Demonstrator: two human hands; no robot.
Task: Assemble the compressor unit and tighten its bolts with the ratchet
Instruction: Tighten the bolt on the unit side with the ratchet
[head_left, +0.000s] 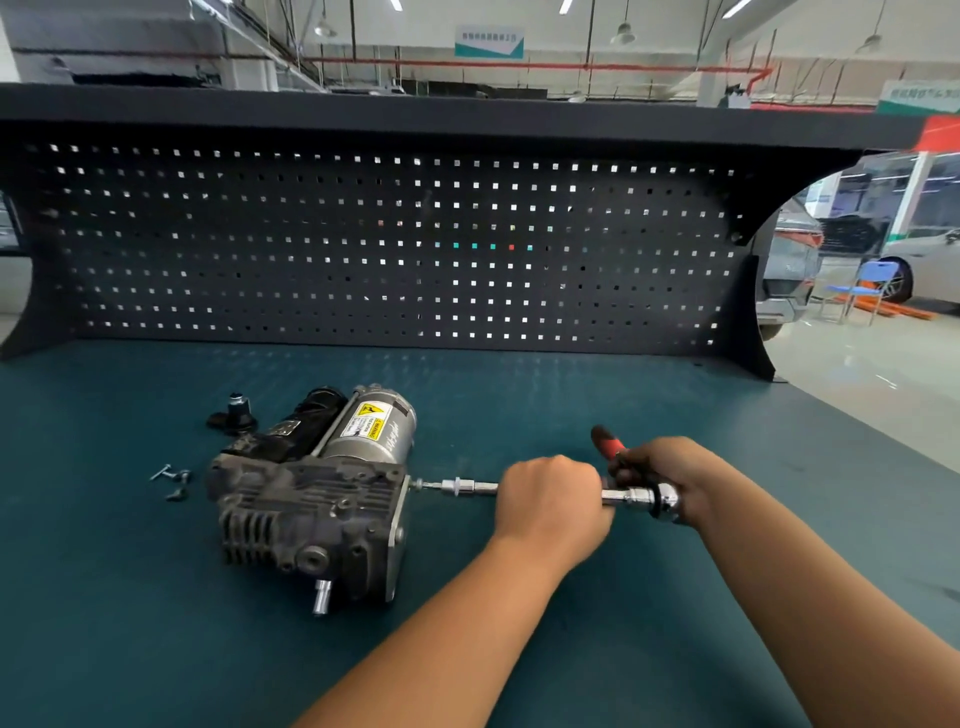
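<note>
Two hands are on the tool. The left hand (550, 501) is closed in a full fist round the extension bar (467, 487). The bar runs leftward from that hand to the end plate of the compressor unit (311, 499). The right hand (662, 475), just right of the left, is wrapped round the ratchet (666, 501) near its head. The red-and-black handle end projects past the knuckles. The unit lies on the bench mat (519, 395) to the left of both hands and is held by neither.

Probable faults from this position:

1. Unit rotation or sliding. Nothing restrains the body, so torque applied at the right hand may turn the whole unit on the mat instead of the bolt.
2. Socket slip. The bar is long, and any sag or sideways pull at the left hand tilts the far end. Whether the socket is fully seated cannot be determined here. A partial seat would round the bolt head.
3. Cross-threading if the bar is off the bolt axis.
4. Reduced leverage and control, because the right hand grips close to the head.
5. Incomplete fastening. Several loose bolts (171, 480) lie beyond the unit, far left of the left hand, not yet fitted.
</note>
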